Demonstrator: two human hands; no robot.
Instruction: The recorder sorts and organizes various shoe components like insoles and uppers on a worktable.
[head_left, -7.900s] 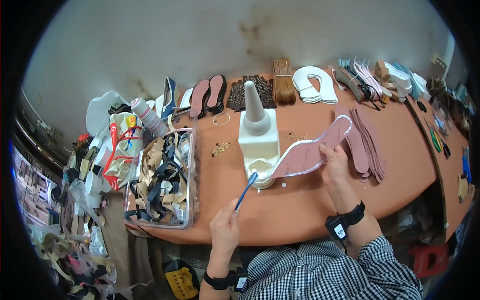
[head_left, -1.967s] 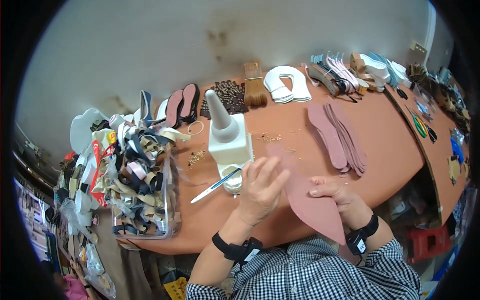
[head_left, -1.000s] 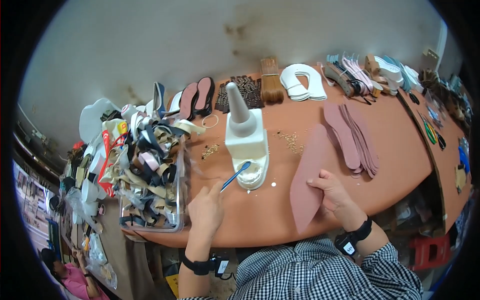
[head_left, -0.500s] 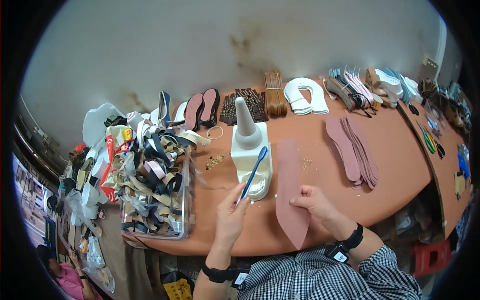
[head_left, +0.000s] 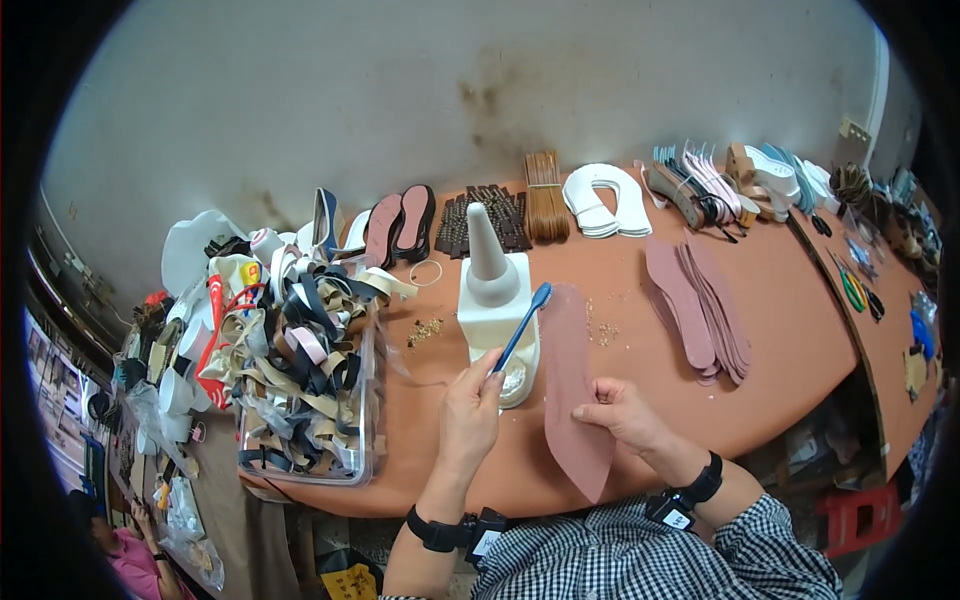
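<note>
My left hand (head_left: 470,412) grips a blue toothbrush (head_left: 521,335) by its handle. The brush slants up and right, its head at the left edge of a long pink sheet piece (head_left: 572,410) with a pointed near end. Thumb and fingers of my right hand (head_left: 622,412) pinch that piece along its right side. Just left of it stands a cream glue pot (head_left: 490,312) with a tall cone on top; white paste shows in its round front cup, partly behind my left hand. A fanned stack of pink insoles (head_left: 690,312) lies to the right.
A clear plastic bin (head_left: 372,440) heaped with strap offcuts fills the left side. Along the back lie black-edged soles (head_left: 412,222), dark studded strips (head_left: 482,218), banded brown strips (head_left: 546,200) and white U-shaped pieces (head_left: 610,205). Green-handled scissors (head_left: 853,288) lie far right.
The toothbrush has moved up and right, from over the pot to the pink piece's left edge. The pink piece has tilted slightly. Both hands keep their holds.
</note>
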